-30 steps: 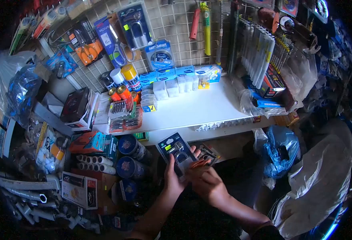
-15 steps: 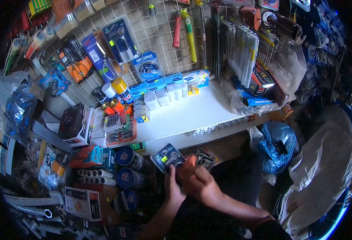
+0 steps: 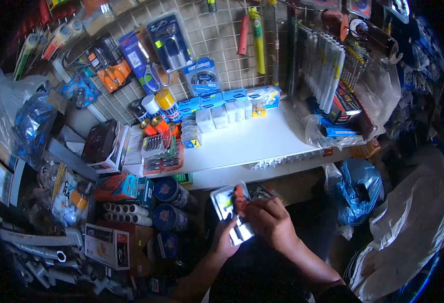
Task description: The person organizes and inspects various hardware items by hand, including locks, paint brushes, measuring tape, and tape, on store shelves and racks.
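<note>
The step in hand looked to be rubbing, or at least pressing, a reddish rag (image 3: pixel 240 198) over a clear-fronted blister pack (image 3: pixel 226 208); glare washed out whatever lay inside. The pack was held tilted in front of the person, below the near edge of the white shelf (image 3: pixel 247 146). The left hand (image 3: pixel 225 241) had its thumb clamped over the pack's seven-o'clock edge, its other fingers mostly hidden. The right hand (image 3: pixel 273 220) had its fingers pinched together on the rag, at about two o'clock on the pack. Judging from that grip, another stroke called for a firm left hold and a light touch (thin plastic creases easily).

Counted with the pack as clock centre: one pack and one rag in the hands; one partly hidden packet (image 3: pixel 261 191) between one and two o'clock, contents unclear. At nine stood three round-lidded tubs (image 3: pixel 165 189). At eleven were three tall spray cans (image 3: pixel 167 103), three orange cans (image 3: pixel 158 124), the rearmost partly covered, and one hanging padlock pack (image 3: pixel 170 44). Towards twelve sat five small white boxes (image 3: pixel 219 117) before four blue cartons (image 3: pixel 212 100). Towards three hung one blue plastic bag (image 3: pixel 350 202).
</note>
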